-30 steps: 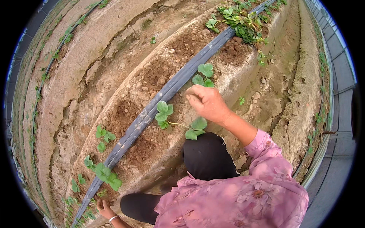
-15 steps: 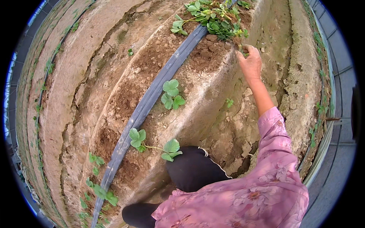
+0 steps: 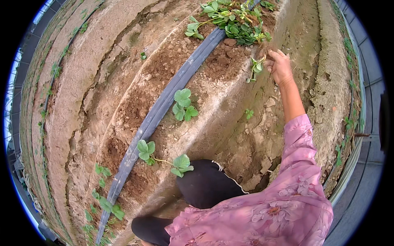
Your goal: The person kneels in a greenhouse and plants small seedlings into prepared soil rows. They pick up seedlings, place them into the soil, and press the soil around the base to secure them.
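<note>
My right hand [image 3: 280,67] reaches out past the far right side of the raised bed. Its thumb and fingers are pinched at a small strawberry seedling [image 3: 257,65], whose green leaves hang beside the bed's edge. Just beyond lies a heap of uprooted strawberry seedlings [image 3: 242,26], piled over the dark drip tape [image 3: 164,98] with leaves and roots tangled together. My left hand does not show; a sliver of skin at the lower edge is too small to identify.
Planted strawberry seedlings [image 3: 183,104] stand along the tape, one [image 3: 182,165] touching my black-trousered knee [image 3: 209,184]. Dug hollows of loose brown soil [image 3: 135,102] line the bed. A cracked furrow [image 3: 254,156] runs on the right; more planted rows lie to the left.
My right hand has drawn slightly right and nearer, away from the heap. A seedling now hangs at its fingers, apart from the pile. The view has shifted a little.
</note>
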The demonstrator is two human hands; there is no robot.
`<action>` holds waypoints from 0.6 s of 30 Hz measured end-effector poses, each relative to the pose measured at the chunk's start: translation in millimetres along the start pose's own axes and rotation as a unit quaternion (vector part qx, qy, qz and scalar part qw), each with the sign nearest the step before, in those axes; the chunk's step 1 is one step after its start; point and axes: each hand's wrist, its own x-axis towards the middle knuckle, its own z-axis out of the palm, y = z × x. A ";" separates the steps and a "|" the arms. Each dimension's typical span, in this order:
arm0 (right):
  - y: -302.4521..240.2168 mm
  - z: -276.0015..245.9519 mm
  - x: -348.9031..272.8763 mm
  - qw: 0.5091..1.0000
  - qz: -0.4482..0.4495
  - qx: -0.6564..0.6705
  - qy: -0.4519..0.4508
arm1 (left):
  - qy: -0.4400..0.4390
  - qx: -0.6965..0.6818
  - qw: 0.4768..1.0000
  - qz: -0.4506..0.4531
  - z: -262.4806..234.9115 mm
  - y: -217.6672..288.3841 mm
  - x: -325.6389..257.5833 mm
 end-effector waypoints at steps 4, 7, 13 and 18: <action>7.4 11.1 -15.0 0.986 0.048 0.115 -0.112 | -0.012 -0.040 0.999 -0.014 -8.6 -4.3 -3.1; 4.0 66.3 -53.9 0.969 0.070 0.139 -0.193 | -0.015 -0.108 0.994 -0.016 -36.1 -3.8 -13.5; 9.5 200.4 -139.5 0.919 0.082 0.166 -0.347 | 0.135 -0.031 0.935 0.325 -49.7 57.3 -70.4; 35.3 321.2 -283.8 0.845 0.118 0.149 -0.499 | -0.377 -0.079 0.860 0.334 1.1 139.1 -143.8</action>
